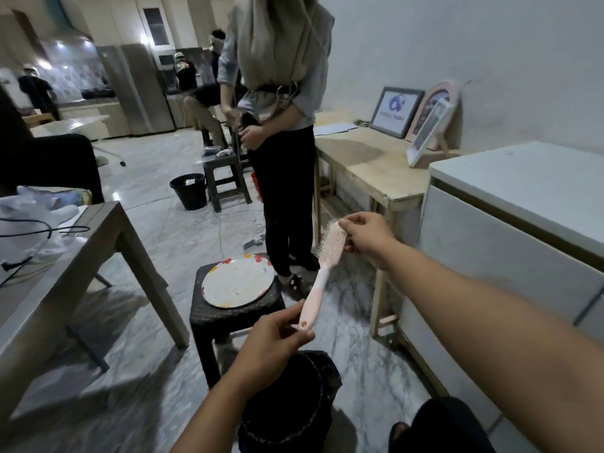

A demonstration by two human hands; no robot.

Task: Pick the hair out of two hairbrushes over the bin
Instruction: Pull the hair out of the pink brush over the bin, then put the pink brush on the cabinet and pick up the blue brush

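While held: brush (327, 256) slants above bin (294, 403), so hair would drop in.
Left hand (271, 341): pinches handle end, steadying.
Right hand (366, 237): fingers grip brush head, likely picking.

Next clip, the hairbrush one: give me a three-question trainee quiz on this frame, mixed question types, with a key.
1. True or false: the left hand holds the pink hairbrush at the end of its handle.
2. What lies on the dark stool beyond the hands?
A. a second hairbrush
B. a floral plate
C. a towel
3. Fill in: the right hand grips the brush at its ____ end, while the black bin sits below the left hand.

Key:
1. True.
2. B, the floral plate.
3. Bristle (head) end.
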